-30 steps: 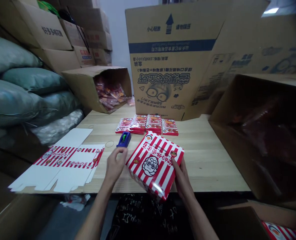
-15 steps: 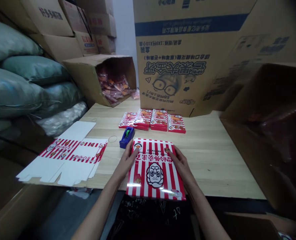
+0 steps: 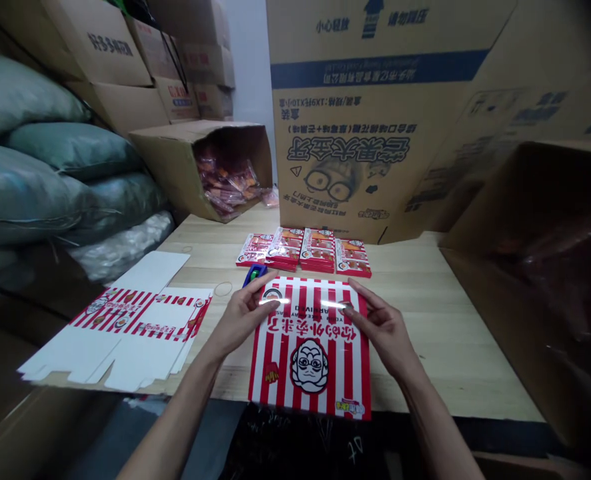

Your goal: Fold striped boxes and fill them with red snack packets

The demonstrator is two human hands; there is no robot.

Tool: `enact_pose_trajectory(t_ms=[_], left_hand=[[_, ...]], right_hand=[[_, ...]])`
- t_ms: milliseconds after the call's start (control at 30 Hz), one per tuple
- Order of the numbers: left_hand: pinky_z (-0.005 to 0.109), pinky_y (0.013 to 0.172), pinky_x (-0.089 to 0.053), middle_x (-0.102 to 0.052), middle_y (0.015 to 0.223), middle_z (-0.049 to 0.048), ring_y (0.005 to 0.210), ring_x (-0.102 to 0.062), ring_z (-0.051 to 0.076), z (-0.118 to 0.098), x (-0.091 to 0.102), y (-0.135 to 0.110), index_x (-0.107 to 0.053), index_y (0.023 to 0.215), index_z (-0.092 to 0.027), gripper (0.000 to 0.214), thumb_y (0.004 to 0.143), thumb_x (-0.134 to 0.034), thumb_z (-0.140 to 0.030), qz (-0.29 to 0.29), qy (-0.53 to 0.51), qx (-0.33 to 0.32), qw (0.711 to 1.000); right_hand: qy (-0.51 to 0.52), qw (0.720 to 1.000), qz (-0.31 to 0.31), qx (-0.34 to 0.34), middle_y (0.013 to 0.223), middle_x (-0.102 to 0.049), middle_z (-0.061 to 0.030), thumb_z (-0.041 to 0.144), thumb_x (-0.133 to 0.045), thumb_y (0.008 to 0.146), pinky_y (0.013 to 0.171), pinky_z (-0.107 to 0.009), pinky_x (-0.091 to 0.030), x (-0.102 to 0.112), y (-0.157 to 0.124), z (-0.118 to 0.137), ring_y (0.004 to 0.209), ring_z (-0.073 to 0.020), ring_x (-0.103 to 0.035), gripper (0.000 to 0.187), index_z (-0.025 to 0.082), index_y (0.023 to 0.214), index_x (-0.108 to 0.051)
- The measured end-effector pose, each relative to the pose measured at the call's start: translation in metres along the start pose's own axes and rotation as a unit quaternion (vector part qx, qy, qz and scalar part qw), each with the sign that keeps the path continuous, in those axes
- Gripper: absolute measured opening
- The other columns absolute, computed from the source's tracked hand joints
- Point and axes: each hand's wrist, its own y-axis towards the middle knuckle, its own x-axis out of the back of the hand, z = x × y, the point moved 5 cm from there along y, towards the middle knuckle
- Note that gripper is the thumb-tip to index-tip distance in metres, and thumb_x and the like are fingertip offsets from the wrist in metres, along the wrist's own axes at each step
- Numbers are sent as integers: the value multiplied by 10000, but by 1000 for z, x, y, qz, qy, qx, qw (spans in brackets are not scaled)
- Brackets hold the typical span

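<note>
A red-and-white striped box (image 3: 320, 327) with a bearded cartoon face lies over the table's front edge, close to my body. My left hand (image 3: 242, 313) grips its far left corner, thumb on the printed top and fingers curled at the edge. On the opposite corner, my right hand (image 3: 385, 327) holds it the same way. Just beyond my left hand is a blue tape dispenser (image 3: 255, 273), partly covered by that hand. Flat, unfolded striped cartons (image 3: 145, 320) lie to the left. Behind the box are several small red-and-white packs (image 3: 318, 252) in low stacks.
An open carton (image 3: 168, 160) of wrapped pieces (image 3: 230, 177) lies at the back left. A tall printed carton (image 3: 345, 167) stands behind the packs, and another open carton (image 3: 525, 267) is at the right. Stuffed sacks (image 3: 50, 173) are piled left. A rubber band (image 3: 222, 289) lies on the table (image 3: 440, 333).
My hands have spread outward at the box's far corners, fingers now lifted and bent. The box's far edge looks raised, hiding more of the tape dispenser. The view has tilted slightly upward.
</note>
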Motion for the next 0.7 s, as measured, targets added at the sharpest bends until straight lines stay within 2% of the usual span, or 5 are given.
enact_pose_trajectory(t_ms=[167,333,467,567,700], left_hand=[[421,958,-593,-701,1352,72,1140,-685,267,-42,11,-7,-669,1387,-309,542,857,-753,-385,38,88,-42,994],[428,974,-566,-746,1209,61,1068,-697,258,-68,20,-13,-748,1237,-283,411,842,-770,-390,86,197,-85,973],[436,993,-532,-730,1169,57,1082,-665,256,-87,16,-21,-743,1199,-285,321,902,-723,-405,100,280,-153,942],[436,1015,-503,-689,1258,73,1149,-624,265,-100,3,-30,-660,1360,-313,399,976,-647,-422,109,351,-196,909],[507,1043,-445,-663,1266,109,1190,-571,333,-115,-14,-44,-560,1482,-304,514,997,-607,-469,28,531,-215,819]], right_hand=[[-91,994,60,30,1011,-814,1,346,-895,714,662,-389,-662,1,-5,40,758,-202,-698,663,333,1349,-706],[-125,984,110,61,1072,-802,-17,365,-878,722,751,-370,-658,-1,-9,61,883,-214,-722,487,308,1197,-785],[-163,972,149,78,995,-771,-19,360,-849,774,666,-305,-624,-11,-15,73,807,-190,-704,374,276,1131,-778],[-181,967,144,109,1030,-753,-30,381,-780,854,678,-322,-618,-20,-19,80,842,-205,-698,407,312,1253,-741],[-277,927,145,206,1177,-695,-53,367,-693,937,951,-445,-568,-27,-33,95,1098,-266,-644,420,397,1355,-699]])
